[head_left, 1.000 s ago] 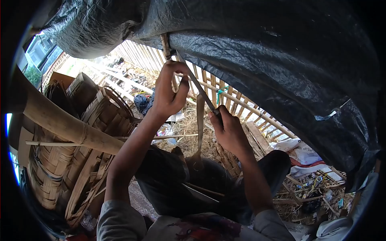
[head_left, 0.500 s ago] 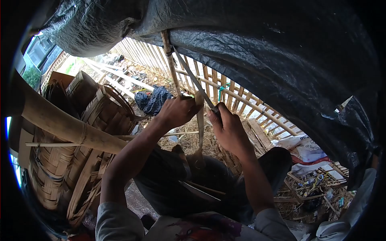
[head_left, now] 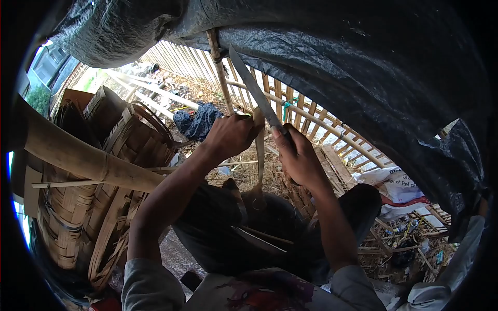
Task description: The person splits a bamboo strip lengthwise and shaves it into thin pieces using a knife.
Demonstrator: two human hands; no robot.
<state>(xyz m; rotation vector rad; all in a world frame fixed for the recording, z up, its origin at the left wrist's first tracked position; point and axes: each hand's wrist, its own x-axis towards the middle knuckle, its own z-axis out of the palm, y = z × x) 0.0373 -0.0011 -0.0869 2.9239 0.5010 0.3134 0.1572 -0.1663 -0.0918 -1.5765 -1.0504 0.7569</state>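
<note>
My right hand [head_left: 301, 158] is closed around the handle of a long knife [head_left: 255, 90]. Its broad blade points up and to the left, and the lower part passes close to my left hand. My left hand [head_left: 231, 136] is closed on a thin bamboo strip [head_left: 260, 155], whose upper end sticks out beside the fingers. From there the strip hangs down between my knees, to about my dark trousers [head_left: 207, 223]. Whether the blade touches the strip I cannot tell.
Woven bamboo baskets [head_left: 67, 223] stand at left, behind a thick bamboo pole [head_left: 104, 167]. A bamboo fence [head_left: 311, 124] and post [head_left: 220, 78] are ahead, under a black tarp [head_left: 363, 67]. A dark cloth bundle [head_left: 197, 122], a white sack [head_left: 397, 186] and shavings lie around.
The knife has turned, showing more of its flat side, and its tip sits higher. My left hand keeps hold of the strip in nearly the same place.
</note>
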